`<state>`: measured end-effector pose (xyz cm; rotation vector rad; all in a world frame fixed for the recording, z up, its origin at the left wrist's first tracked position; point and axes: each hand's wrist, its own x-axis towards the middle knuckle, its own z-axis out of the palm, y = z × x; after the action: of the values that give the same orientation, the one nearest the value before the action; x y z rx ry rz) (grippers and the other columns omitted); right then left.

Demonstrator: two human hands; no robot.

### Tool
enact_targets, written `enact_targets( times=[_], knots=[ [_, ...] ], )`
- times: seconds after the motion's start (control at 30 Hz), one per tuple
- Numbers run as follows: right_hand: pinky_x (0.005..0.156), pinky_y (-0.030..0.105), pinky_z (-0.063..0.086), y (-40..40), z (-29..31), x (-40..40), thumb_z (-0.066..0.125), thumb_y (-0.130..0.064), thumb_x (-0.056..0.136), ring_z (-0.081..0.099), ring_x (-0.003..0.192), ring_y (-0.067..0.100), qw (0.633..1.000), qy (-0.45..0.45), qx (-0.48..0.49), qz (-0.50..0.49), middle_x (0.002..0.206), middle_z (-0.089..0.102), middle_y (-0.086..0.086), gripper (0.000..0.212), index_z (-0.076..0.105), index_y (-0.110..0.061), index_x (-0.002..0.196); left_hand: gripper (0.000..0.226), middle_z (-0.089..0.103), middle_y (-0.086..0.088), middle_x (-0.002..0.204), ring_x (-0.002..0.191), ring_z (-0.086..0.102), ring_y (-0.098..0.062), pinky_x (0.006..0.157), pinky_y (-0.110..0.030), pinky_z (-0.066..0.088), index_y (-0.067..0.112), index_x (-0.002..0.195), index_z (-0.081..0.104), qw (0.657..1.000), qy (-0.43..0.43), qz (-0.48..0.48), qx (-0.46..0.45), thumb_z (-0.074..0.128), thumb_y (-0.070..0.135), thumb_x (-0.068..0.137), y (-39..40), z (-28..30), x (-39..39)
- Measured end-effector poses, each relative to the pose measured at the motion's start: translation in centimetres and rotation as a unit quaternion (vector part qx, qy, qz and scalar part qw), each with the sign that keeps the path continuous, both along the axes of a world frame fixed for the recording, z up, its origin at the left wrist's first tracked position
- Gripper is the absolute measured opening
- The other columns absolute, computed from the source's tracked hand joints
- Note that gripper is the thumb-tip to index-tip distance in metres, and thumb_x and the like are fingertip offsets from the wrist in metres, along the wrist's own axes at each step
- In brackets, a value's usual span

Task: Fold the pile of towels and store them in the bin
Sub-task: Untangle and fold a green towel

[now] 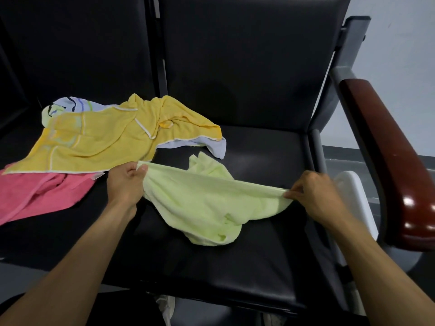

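Towel, pale green [207, 203]: head view, stretched over the black seat [259, 267], one edge pinched by left hand [126, 182] and right hand [313, 194], fingers curled on cloth. Yellow towel [106, 135] and pink towel [40, 196] are piled leftward. Corners should be pulled taut and matched before folding, it is judged.

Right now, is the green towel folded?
No. The green towel hangs crumpled from its top edge, pinched by both hands, left and right.

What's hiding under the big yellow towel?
Under the yellow towel a pale blue-white striped towel peeks out at both ends, and a pink towel pokes out below. Their covered middles can't be seen.
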<state>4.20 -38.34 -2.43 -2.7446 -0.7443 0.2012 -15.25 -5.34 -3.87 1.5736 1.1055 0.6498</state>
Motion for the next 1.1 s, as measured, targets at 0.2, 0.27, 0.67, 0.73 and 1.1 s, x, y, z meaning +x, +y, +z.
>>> enact_targets(
  times=[0.2,0.27,0.67,0.73,1.1],
  knots=[
    [0.062,0.027,0.044,0.3,0.2,-0.1,0.085,-0.019,0.078,0.062,0.068,0.017,0.994,0.055,0.079,-0.057,0.067,0.067,0.003,0.014,0.075,-0.015,0.070,0.022,0.068,-0.008,0.084,0.082,0.061,-0.022,0.080,-0.038,0.051,0.018,0.079,0.067,1.000,-0.012,0.008,-0.007,0.061,0.013,0.100,0.0,0.1,0.1],
    [0.056,0.023,0.042,0.4,0.5,-0.3,0.086,-0.018,0.077,0.062,0.065,0.015,0.990,0.054,0.112,-0.068,0.066,0.066,0.002,0.017,0.072,-0.015,0.068,0.021,0.069,-0.010,0.086,0.082,0.061,-0.023,0.080,-0.039,0.051,0.017,0.080,0.068,1.000,-0.014,0.006,-0.011,0.061,0.013,0.100,0.2,0.1,0.1],
    [0.058,0.011,0.044,0.6,0.0,0.3,0.075,-0.008,0.087,0.063,0.069,0.012,0.955,0.082,0.271,-0.083,0.076,0.068,-0.001,0.016,0.066,-0.020,0.081,0.019,0.069,-0.002,0.085,0.082,0.064,-0.018,0.082,-0.034,0.052,0.017,0.084,0.067,0.999,-0.031,0.022,-0.010,0.059,0.012,0.101,0.4,0.3,0.0],
    [0.064,0.019,0.047,0.5,-0.2,0.5,0.074,-0.006,0.088,0.063,0.073,0.016,0.936,0.112,0.318,-0.099,0.081,0.067,0.004,0.016,0.068,-0.020,0.090,0.018,0.069,-0.002,0.084,0.082,0.064,-0.018,0.080,-0.033,0.052,0.016,0.085,0.067,0.999,-0.032,0.022,-0.009,0.060,0.012,0.101,0.4,0.3,0.1],
    [0.070,0.031,0.047,1.2,1.4,-1.1,0.058,-0.015,0.101,0.059,0.078,0.016,0.845,0.185,0.468,-0.183,0.085,0.067,0.004,0.020,0.065,-0.016,0.082,0.024,0.065,0.001,0.079,0.071,0.057,-0.010,0.067,-0.024,0.048,0.020,0.078,0.062,0.994,-0.106,0.040,0.014,0.061,0.016,0.101,-0.6,3.2,0.2]
  ],
)
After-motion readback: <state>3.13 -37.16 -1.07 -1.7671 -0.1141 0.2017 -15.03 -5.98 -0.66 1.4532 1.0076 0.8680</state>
